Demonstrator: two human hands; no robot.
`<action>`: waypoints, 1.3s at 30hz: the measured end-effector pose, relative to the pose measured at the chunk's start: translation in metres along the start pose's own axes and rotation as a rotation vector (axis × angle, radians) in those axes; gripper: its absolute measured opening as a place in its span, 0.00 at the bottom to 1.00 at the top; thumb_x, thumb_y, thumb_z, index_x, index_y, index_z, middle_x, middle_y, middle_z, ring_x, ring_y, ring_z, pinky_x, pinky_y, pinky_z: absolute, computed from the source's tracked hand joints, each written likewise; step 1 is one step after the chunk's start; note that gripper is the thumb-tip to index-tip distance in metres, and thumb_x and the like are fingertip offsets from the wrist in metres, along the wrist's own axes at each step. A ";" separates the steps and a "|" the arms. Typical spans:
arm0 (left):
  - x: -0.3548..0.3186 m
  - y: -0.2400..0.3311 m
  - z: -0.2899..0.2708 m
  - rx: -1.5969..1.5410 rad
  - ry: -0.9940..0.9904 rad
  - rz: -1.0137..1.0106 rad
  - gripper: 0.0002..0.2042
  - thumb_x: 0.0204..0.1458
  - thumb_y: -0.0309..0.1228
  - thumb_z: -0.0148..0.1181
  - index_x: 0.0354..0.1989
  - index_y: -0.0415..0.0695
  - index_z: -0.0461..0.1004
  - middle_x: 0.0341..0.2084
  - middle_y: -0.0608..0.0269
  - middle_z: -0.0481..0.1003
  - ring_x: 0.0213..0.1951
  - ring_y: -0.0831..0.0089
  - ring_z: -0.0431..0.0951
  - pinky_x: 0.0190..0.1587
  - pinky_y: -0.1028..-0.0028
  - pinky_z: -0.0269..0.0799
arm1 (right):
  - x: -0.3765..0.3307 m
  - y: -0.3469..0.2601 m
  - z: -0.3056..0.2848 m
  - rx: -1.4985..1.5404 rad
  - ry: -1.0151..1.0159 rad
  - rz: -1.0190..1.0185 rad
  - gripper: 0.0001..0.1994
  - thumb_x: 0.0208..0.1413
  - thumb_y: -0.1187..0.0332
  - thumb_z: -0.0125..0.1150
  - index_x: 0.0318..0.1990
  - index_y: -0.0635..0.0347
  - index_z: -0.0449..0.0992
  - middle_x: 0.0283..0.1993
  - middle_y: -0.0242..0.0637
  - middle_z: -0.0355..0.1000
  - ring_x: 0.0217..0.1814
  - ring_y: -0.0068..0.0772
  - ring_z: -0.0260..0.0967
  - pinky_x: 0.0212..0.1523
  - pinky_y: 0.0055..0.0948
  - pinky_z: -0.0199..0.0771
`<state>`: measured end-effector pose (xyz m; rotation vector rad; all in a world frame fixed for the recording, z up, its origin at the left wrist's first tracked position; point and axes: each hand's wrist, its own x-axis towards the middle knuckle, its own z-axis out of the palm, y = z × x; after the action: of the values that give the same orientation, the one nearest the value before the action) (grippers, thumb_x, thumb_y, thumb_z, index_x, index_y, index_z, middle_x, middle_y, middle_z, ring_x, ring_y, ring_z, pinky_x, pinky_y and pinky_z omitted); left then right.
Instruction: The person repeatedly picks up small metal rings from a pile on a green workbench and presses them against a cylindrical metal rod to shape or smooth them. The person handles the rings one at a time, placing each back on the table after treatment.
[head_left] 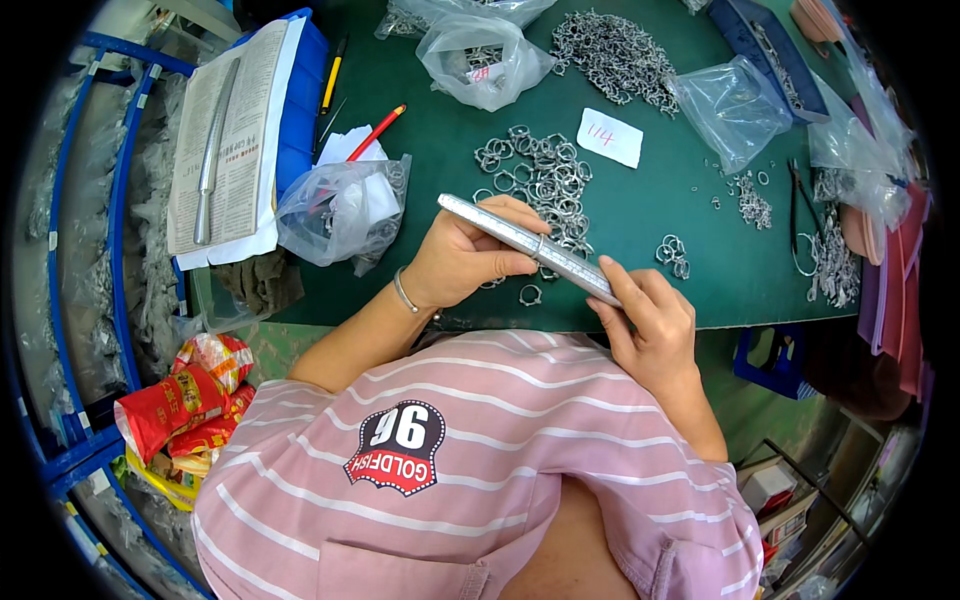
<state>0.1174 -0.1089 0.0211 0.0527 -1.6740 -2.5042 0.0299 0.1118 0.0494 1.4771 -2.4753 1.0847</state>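
Observation:
A tapered metal ring mandrel with a marked scale lies slantwise across my hands, above the table's front edge. Around its middle sits a ring. My left hand is closed there, thumb and fingers pinching at the ring and the mandrel. The mandrel's right end is in the grip of my right hand, between thumb and fingers. Just beyond my hands spreads a loose pile of silver rings. One single ring lies apart, near the table edge below the mandrel.
On the green table lie a small ring cluster, a larger heap, a paper slip and plastic bags. A second mandrel rests on newspaper at left. Pliers lie at right. Blue racks stand left.

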 end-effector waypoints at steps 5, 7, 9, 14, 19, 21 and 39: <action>-0.005 0.004 0.001 0.031 0.014 0.020 0.16 0.42 0.14 0.62 0.42 0.34 0.74 0.40 0.57 0.70 0.41 0.72 0.73 0.45 0.75 0.72 | 0.001 -0.003 -0.002 0.069 -0.045 0.051 0.21 0.40 0.72 0.68 0.47 0.59 0.76 0.27 0.36 0.69 0.22 0.34 0.67 0.22 0.29 0.67; -0.008 0.007 0.005 0.100 0.017 0.045 0.14 0.45 0.14 0.60 0.42 0.35 0.73 0.40 0.60 0.71 0.41 0.74 0.74 0.46 0.76 0.72 | 0.000 -0.004 -0.002 0.162 -0.060 0.073 0.22 0.40 0.73 0.68 0.47 0.62 0.75 0.27 0.38 0.69 0.21 0.34 0.67 0.22 0.29 0.67; -0.012 0.011 0.010 0.055 0.057 0.041 0.15 0.43 0.15 0.61 0.42 0.33 0.73 0.41 0.57 0.70 0.43 0.72 0.72 0.45 0.76 0.70 | 0.000 -0.006 -0.001 0.116 -0.045 0.017 0.22 0.40 0.74 0.68 0.47 0.62 0.75 0.27 0.38 0.69 0.21 0.34 0.67 0.22 0.29 0.67; -0.030 0.024 0.007 -0.011 0.288 -0.052 0.16 0.46 0.17 0.59 0.46 0.34 0.70 0.39 0.58 0.72 0.39 0.76 0.73 0.41 0.78 0.71 | 0.010 -0.009 -0.002 0.259 -0.199 0.104 0.20 0.43 0.73 0.67 0.48 0.64 0.74 0.24 0.39 0.68 0.22 0.33 0.65 0.24 0.27 0.65; -0.040 0.066 -0.024 0.273 0.576 0.459 0.14 0.47 0.18 0.55 0.44 0.34 0.70 0.37 0.60 0.71 0.32 0.78 0.70 0.36 0.79 0.68 | 0.001 0.002 -0.004 0.531 -0.297 0.292 0.18 0.46 0.71 0.65 0.46 0.66 0.74 0.24 0.38 0.68 0.23 0.27 0.62 0.26 0.24 0.62; -0.052 0.088 -0.034 0.633 0.652 0.495 0.14 0.44 0.17 0.57 0.41 0.35 0.71 0.34 0.62 0.70 0.31 0.79 0.69 0.35 0.80 0.66 | -0.001 0.003 -0.005 0.468 -0.254 0.295 0.18 0.47 0.71 0.65 0.46 0.67 0.74 0.24 0.38 0.68 0.24 0.25 0.62 0.26 0.23 0.62; 0.013 -0.003 -0.031 1.219 0.316 0.174 0.05 0.42 0.21 0.62 0.30 0.37 0.75 0.28 0.54 0.71 0.30 0.61 0.74 0.34 0.69 0.70 | -0.010 0.009 -0.007 0.363 -0.069 0.325 0.18 0.47 0.73 0.64 0.47 0.69 0.73 0.25 0.37 0.68 0.23 0.24 0.61 0.25 0.22 0.61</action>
<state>0.1079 -0.1378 0.0073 0.3596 -2.5570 -0.9668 0.0265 0.1264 0.0461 1.2207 -2.7455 1.6401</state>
